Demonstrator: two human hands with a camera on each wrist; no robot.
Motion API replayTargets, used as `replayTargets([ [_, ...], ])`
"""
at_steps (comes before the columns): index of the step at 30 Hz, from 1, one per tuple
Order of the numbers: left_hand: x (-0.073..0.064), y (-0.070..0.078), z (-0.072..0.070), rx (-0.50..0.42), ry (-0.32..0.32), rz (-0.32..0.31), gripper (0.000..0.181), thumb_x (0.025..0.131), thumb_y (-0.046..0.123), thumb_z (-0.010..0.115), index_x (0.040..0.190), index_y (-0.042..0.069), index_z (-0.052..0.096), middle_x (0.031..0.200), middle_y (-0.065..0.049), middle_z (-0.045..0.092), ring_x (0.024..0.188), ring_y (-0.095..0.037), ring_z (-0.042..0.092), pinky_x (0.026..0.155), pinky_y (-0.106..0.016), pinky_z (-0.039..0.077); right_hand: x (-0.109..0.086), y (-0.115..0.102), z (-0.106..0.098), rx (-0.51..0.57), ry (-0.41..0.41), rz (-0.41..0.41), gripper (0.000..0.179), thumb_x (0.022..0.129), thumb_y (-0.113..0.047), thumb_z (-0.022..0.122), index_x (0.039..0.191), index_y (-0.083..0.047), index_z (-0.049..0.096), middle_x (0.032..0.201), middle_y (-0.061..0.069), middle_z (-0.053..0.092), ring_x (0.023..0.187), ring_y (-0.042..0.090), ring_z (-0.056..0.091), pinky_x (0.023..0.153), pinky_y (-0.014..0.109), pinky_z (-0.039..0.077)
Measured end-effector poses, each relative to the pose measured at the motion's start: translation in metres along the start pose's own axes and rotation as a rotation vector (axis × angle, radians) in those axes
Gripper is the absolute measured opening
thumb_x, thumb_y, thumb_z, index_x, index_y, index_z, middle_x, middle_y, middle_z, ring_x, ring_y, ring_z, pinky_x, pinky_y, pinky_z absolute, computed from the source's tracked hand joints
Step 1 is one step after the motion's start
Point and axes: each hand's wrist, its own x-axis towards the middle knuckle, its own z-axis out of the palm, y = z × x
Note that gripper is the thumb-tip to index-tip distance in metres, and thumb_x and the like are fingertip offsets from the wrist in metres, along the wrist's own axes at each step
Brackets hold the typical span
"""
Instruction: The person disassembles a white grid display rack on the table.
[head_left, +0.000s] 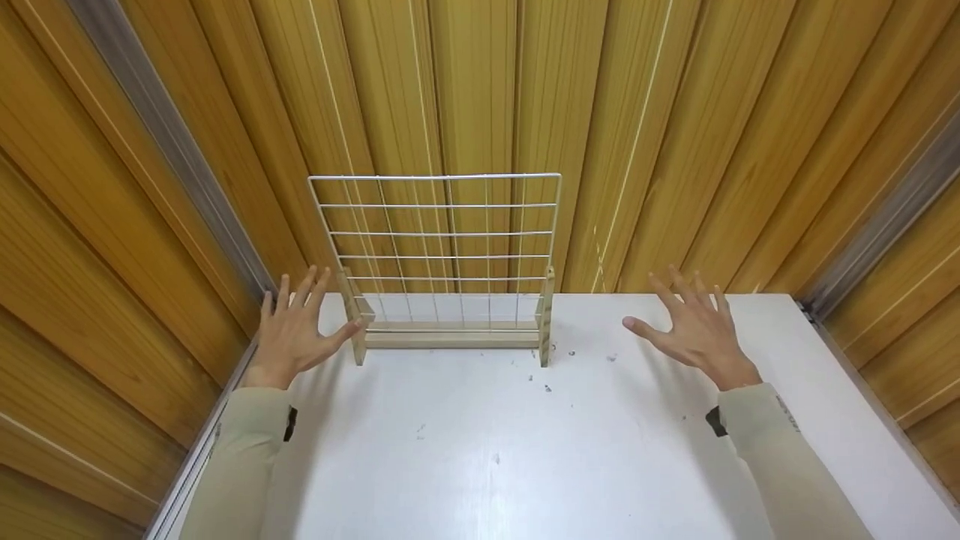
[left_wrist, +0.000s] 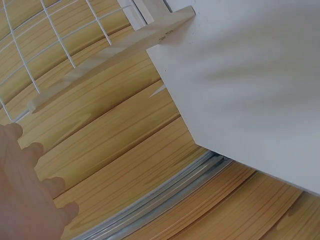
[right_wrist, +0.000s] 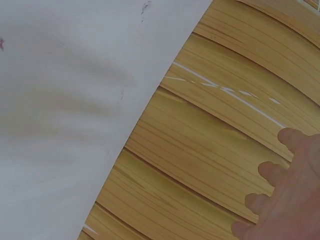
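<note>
A white wire grid rack (head_left: 442,233) on a wooden base stands at the back of the white table, left of the middle in the head view. My left hand (head_left: 295,334) is spread beside the rack's left wooden leg, its thumb overlapping that leg in this view. The left wrist view shows the fingers (left_wrist: 33,150) near the rack's wooden side piece (left_wrist: 107,56). My right hand (head_left: 694,331) is spread over the table's right part, apart from the rack. In the right wrist view its fingers (right_wrist: 270,173) are extended with nothing held.
The white table (head_left: 465,420) has small dark marks and scuffs on its top. Wood-patterned panels (head_left: 480,90) rise behind its back edge and along both sides. Grey metal posts (head_left: 180,135) stand at the corners.
</note>
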Motion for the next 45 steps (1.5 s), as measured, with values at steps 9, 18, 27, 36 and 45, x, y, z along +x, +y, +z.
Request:
replayTargets([
  [9,0.010,-0.003,0.002,-0.164,-0.007,-0.045,0.101,0.099,0.070,0.055,0.173,0.016,0.013,0.179,-0.019,0.014,0.162,-0.055,0.006,0.131,-0.079,0.004,0.012,-0.015,-0.001,0.121,0.009,-0.018,0.101,0.098,-0.075,0.058,0.171,-0.014,0.024,0.177,0.025,0.015,0.162,0.054,0.007,0.129,0.081,0.004],
  [18,0.012,-0.001,0.012,-0.295,0.010,-0.055,0.100,0.099,0.060,0.065,0.172,0.013,0.015,0.178,-0.021,0.017,0.161,-0.055,0.013,0.128,-0.082,0.009,0.021,-0.036,0.005,0.327,-0.054,0.012,0.101,0.099,-0.073,0.059,0.173,-0.019,0.017,0.179,0.019,0.013,0.162,0.052,0.013,0.124,0.087,0.012],
  [27,0.018,0.001,0.016,-0.467,-0.063,-0.142,0.100,0.102,0.048,0.070,0.174,0.021,0.006,0.180,-0.017,0.008,0.164,-0.049,0.011,0.127,-0.082,0.016,0.036,-0.060,0.019,0.479,-0.081,0.026,0.099,0.099,-0.071,0.062,0.172,-0.021,0.019,0.179,0.019,0.014,0.162,0.050,0.014,0.125,0.084,0.017],
  [36,0.028,0.001,0.022,-0.745,-0.063,-0.277,0.095,0.105,0.038,0.069,0.173,0.020,0.006,0.180,-0.015,0.007,0.164,-0.047,0.014,0.132,-0.072,0.023,0.055,-0.081,0.034,0.705,-0.047,0.020,0.089,0.102,-0.059,0.067,0.170,-0.018,0.026,0.175,0.015,0.027,0.161,0.044,0.027,0.131,0.066,0.031],
  [45,0.035,0.001,0.027,-0.885,-0.067,-0.343,0.094,0.106,0.044,0.067,0.173,0.019,0.007,0.180,-0.013,0.011,0.163,-0.045,0.021,0.134,-0.062,0.028,0.063,-0.102,0.043,0.898,-0.059,0.018,0.076,0.107,-0.036,0.069,0.168,-0.016,0.030,0.174,0.014,0.031,0.161,0.041,0.028,0.132,0.061,0.034],
])
